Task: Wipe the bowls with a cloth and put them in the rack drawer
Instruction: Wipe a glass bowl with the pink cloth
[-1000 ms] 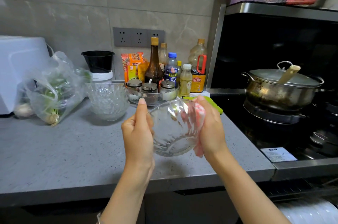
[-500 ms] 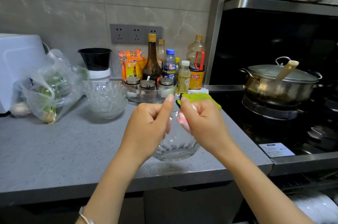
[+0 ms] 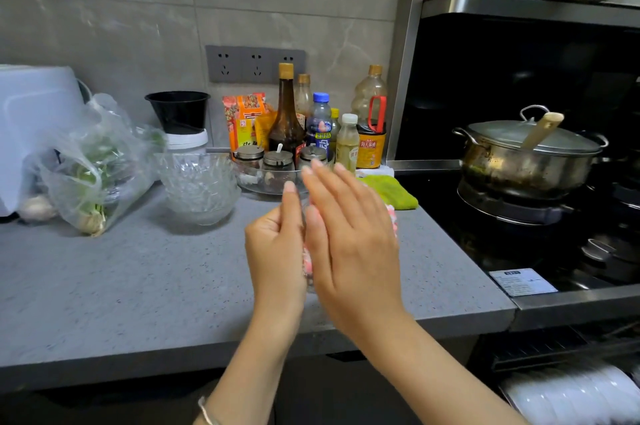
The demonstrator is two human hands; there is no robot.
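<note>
- The left hand [image 3: 277, 244] is held up over the front edge of the counter [image 3: 138, 286], with the arm coming up from below.
- Its fingers are curled in and its thumb sticks straight up. It grips the glass bowl [image 3: 308, 284].
- The bowl sits between the two hands. It is almost all hidden, and only a thin bit of glass shows.
- The right hand [image 3: 353, 241] is flat with its back to the camera. It leans up and to the left.
- Its fingers [image 3: 332, 189] are straight and close together. They press the pink and white cloth [image 3: 393, 218] on the bowl.
- A bit of that cloth peeks out between the hands and past the right side of the right hand.
- A stack of bowls [image 3: 199, 189] stands near the back of the counter, left of the hands.
- A clear bag of greens [image 3: 93, 175] lies by the left edge.
- Bottles [image 3: 287, 112] stand at the back edge.
- A green cloth [image 3: 391, 190] lies at the right edge, just beside the stove.
- A pot [image 3: 526, 161] with a lid sits on the stove.
</note>
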